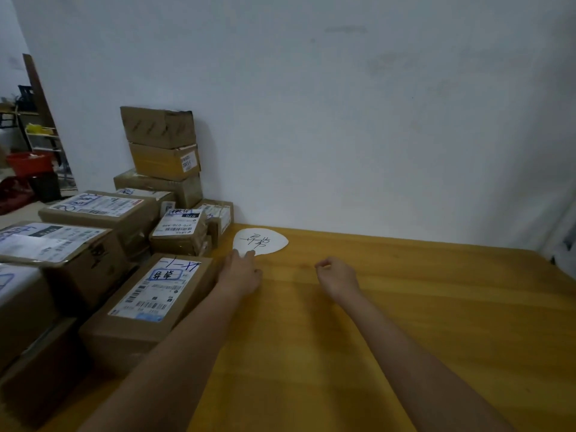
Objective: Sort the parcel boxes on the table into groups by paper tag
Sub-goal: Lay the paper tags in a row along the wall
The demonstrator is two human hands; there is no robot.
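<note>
A white paper tag with black handwriting lies on the yellow wooden table near the wall. The fingertips of my left hand touch the tag's near edge. Just left of that hand lies a long brown parcel box with a white label marked in blue. Several more labelled parcel boxes crowd the table's left side, and three plain boxes are stacked against the wall. My right hand hovers over bare table with loosely curled fingers, holding nothing.
A white wall runs directly behind the table. At far left, beyond the table, are a shelf and a red crate on the floor. The table's right edge slants down at far right.
</note>
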